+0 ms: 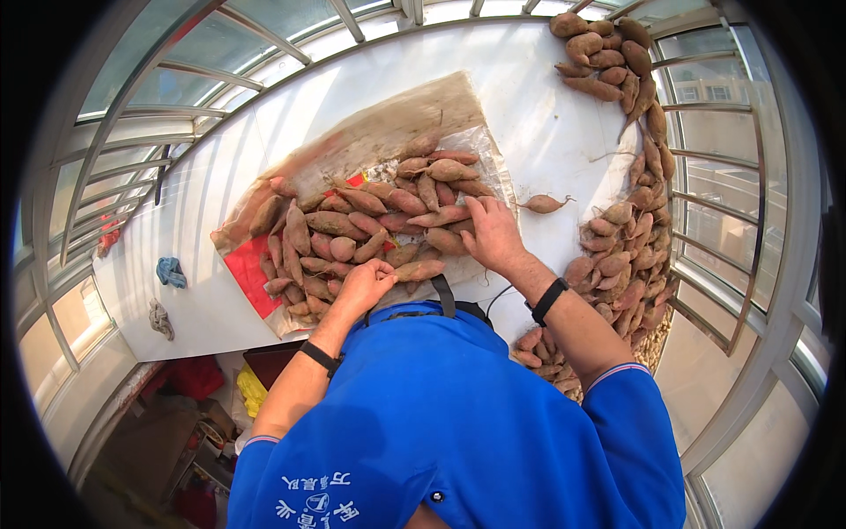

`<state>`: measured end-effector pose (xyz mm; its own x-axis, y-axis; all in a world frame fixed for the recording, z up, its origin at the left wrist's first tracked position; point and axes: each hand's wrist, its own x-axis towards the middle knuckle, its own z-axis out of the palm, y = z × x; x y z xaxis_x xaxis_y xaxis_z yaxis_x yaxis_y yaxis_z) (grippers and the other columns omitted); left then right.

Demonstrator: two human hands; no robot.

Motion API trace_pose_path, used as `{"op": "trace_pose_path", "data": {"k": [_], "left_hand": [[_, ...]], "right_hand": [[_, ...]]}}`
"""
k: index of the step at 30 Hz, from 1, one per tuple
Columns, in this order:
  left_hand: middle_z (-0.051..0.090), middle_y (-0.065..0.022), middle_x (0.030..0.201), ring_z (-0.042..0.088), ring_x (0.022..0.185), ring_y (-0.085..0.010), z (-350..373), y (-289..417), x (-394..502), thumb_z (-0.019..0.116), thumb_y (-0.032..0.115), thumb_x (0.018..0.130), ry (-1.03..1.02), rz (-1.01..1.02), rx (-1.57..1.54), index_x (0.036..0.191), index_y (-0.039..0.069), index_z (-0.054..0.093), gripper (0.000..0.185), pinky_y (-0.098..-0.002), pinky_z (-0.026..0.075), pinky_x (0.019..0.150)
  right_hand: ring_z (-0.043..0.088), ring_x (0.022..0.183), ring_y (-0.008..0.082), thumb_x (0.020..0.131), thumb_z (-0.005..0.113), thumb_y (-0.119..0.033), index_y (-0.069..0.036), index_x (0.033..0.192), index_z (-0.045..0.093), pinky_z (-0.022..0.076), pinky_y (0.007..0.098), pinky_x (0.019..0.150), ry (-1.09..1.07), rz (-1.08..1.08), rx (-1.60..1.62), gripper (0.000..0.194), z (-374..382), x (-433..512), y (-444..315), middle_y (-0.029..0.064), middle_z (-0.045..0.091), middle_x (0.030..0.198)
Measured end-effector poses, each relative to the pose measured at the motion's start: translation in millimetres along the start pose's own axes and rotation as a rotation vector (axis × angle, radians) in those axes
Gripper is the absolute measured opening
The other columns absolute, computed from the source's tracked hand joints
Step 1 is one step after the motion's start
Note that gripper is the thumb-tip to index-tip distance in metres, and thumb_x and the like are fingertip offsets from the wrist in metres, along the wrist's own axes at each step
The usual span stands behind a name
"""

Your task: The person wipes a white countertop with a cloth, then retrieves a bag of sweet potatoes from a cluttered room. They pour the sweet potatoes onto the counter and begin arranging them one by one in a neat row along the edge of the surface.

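A heap of sweet potatoes (334, 225) with dusty reddish-brown skins lies on an opened, soiled sack (396, 119) in front of me. At the heap's near edge, my left hand (365, 285) pinches the tip of one sweet potato (420, 270) between thumb and fingers. My right hand (494, 233) rests at the heap's right side, thumb and fingers apart. Its fingertips touch the end of another sweet potato (439, 216); whether they grip it is unclear. A single sweet potato (543, 203) with a thin root lies off the sack, right of that hand.
More sweet potatoes (621, 264) are piled along the right side, up to the far corner (595, 56). Metal window bars (717, 155) border the white surface (218, 297). A blue cloth (171, 272) and a grey cloth (160, 319) lie left. Cluttered items, including a yellow bag (251, 389), sit below.
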<state>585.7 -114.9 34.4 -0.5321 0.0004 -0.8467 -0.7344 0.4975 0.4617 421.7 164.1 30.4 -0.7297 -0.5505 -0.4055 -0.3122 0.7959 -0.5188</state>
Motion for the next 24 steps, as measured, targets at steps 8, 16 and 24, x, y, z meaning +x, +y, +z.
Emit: {"op": "trace_pose_path", "data": {"k": [8, 16, 24], "left_hand": [[0.076, -0.0220, 0.109, 0.073, 0.103, -0.0366, 5, 25, -1, 0.080, 0.028, 0.093, 0.040, 0.123, 0.195, 0.117, -0.002, 0.063, 0.041, -0.0468, 0.057, 0.088], [0.076, -0.0193, 0.098, 0.074, 0.097, -0.0368, 11, 45, 12, 0.082, 0.028, 0.091, 0.014, 0.196, 0.136, 0.107, 0.002, 0.063, 0.036, -0.0476, 0.057, 0.084], [0.075, -0.0145, 0.099, 0.073, 0.096, -0.0329, 9, 47, 25, 0.081, 0.031, 0.093, -0.051, 0.124, 0.192, 0.115, 0.004, 0.065, 0.039, -0.0450, 0.058, 0.083]], "right_hand": [[0.050, 0.133, 0.0397, 0.079, 0.089, -0.039, -0.007, 0.156, 0.043, 0.0503, 0.0516, 0.103, -0.087, -0.171, -0.185, 0.095, 7, -7, -14, 0.0205, 0.052, 0.142], [0.038, 0.147, 0.0465, 0.073, 0.092, -0.036, -0.008, 0.167, 0.027, 0.0495, 0.0582, 0.103, -0.089, -0.121, -0.269, 0.117, 37, -15, -20, 0.0240, 0.038, 0.158], [0.042, 0.144, 0.0431, 0.078, 0.088, -0.040, -0.010, 0.165, 0.032, 0.0501, 0.0603, 0.099, -0.042, -0.087, -0.270, 0.107, 51, -13, -17, 0.0230, 0.042, 0.158]]}}
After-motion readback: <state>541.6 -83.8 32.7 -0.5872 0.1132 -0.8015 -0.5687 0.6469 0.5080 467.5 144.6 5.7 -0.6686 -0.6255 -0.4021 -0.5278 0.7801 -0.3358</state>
